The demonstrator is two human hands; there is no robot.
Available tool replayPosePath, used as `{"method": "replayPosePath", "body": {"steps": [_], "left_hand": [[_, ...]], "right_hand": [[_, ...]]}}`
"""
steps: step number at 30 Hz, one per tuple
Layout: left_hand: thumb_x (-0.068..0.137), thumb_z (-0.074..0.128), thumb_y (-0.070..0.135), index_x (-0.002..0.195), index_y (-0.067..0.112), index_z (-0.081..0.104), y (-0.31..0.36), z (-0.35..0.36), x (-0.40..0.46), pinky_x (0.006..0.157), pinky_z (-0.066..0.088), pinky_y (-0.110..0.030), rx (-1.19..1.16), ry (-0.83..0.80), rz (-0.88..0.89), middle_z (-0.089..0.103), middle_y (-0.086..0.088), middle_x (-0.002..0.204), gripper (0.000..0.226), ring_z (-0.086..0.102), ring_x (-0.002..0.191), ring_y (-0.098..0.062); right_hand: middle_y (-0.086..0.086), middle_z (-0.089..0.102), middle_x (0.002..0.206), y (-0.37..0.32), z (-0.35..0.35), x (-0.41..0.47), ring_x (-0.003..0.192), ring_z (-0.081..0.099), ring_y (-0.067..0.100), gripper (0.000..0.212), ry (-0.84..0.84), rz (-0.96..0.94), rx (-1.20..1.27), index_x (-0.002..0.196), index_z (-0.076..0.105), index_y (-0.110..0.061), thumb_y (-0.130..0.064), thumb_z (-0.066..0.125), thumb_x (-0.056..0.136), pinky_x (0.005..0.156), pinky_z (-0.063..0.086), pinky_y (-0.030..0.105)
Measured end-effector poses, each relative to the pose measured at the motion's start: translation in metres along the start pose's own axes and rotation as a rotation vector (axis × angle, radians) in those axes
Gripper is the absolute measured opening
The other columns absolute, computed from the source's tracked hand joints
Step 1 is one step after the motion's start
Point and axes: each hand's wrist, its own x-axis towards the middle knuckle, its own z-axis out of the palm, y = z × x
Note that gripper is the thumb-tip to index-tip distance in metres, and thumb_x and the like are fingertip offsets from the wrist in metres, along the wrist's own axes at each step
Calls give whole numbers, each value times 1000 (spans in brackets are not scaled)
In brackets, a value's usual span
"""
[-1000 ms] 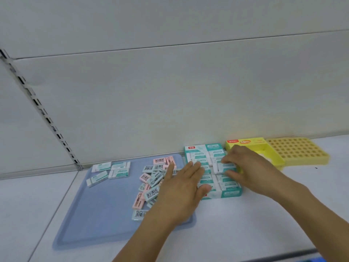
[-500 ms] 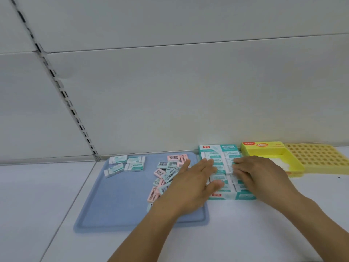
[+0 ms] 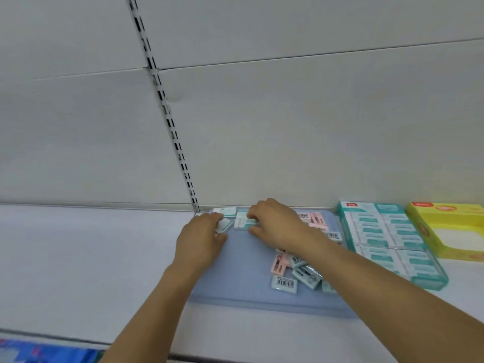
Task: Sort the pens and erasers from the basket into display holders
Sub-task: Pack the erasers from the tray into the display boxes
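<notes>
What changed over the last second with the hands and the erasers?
Both hands left the teal display box and moved left to the tray's far corner. The left hand and right hand now each grip a teal eraser there. The central eraser pile and yellow box look unchanged.

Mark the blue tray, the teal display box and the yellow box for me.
blue tray (image 3: 243, 281), head view, on its bare floor near the front.
teal display box (image 3: 429, 282), head view, on its front right corner wall.
yellow box (image 3: 442, 216), head view, on its back wall.
</notes>
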Motion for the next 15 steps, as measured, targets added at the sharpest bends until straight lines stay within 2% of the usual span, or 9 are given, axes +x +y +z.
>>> {"method": "replayPosePath", "body": {"steps": [3, 5, 6, 8, 11, 13, 15], "left_hand": [[84, 66, 28, 124, 24, 61, -6, 0, 4, 90, 45, -30, -20, -28, -20, 64, 1, 115, 40, 59, 104, -19], [84, 65, 27, 125, 25, 60, -9, 1, 4, 88, 43, -26, -31, -29, -21, 65, 3, 115, 41, 60, 103, -17], [84, 65, 26, 123, 25, 61, -10, 0, 3, 87, 42, -25, -52, -22, -30, 65, 4, 113, 40, 60, 102, -16], [83, 67, 25, 116, 26, 64, -8, -1, -1, 84, 43, -23, -153, 12, -64, 66, 7, 104, 34, 61, 93, -13], [81, 72, 21, 105, 23, 69, 4, -3, -8, 73, 45, -20, -506, 39, -112, 66, 10, 89, 24, 60, 75, -4], [83, 72, 18, 102, 23, 70, 20, -4, -15, 64, 46, -15, -731, 16, -121, 69, 7, 88, 20, 61, 75, -4], [85, 71, 19, 100, 27, 70, 39, -6, -22, 67, 48, -16, -870, -20, -137, 71, 4, 92, 17, 63, 81, -6]], "right_hand": [[5, 53, 87, -8, 2, 12, 90, 50, 28, 13, -44, 77, -76, 81, 54, -12, -21, 62, 84, 60, 36, 29], [0, 39, 69, -10, 0, 12, 77, 44, 26, 34, -74, 85, -81, 64, 35, -18, -19, 64, 81, 49, 24, 28], [0, 38, 68, -11, -2, 10, 76, 45, 25, 35, -88, 89, -73, 64, 33, -18, -20, 64, 80, 49, 25, 28], [2, 51, 78, -13, -6, 2, 80, 52, 25, 23, -100, 96, -46, 74, 45, -16, -23, 66, 76, 56, 37, 30], [0, 60, 93, -8, -16, -20, 87, 56, 20, 24, -13, 129, 91, 92, 59, -16, -31, 67, 77, 72, 47, 35], [-8, 60, 94, 3, -26, -40, 85, 57, 13, 20, 94, 151, 236, 96, 61, -21, -32, 67, 81, 73, 49, 33], [-13, 61, 92, 22, -38, -66, 81, 57, 5, 15, 179, 189, 339, 98, 64, -25, -30, 68, 84, 73, 51, 28]]}}
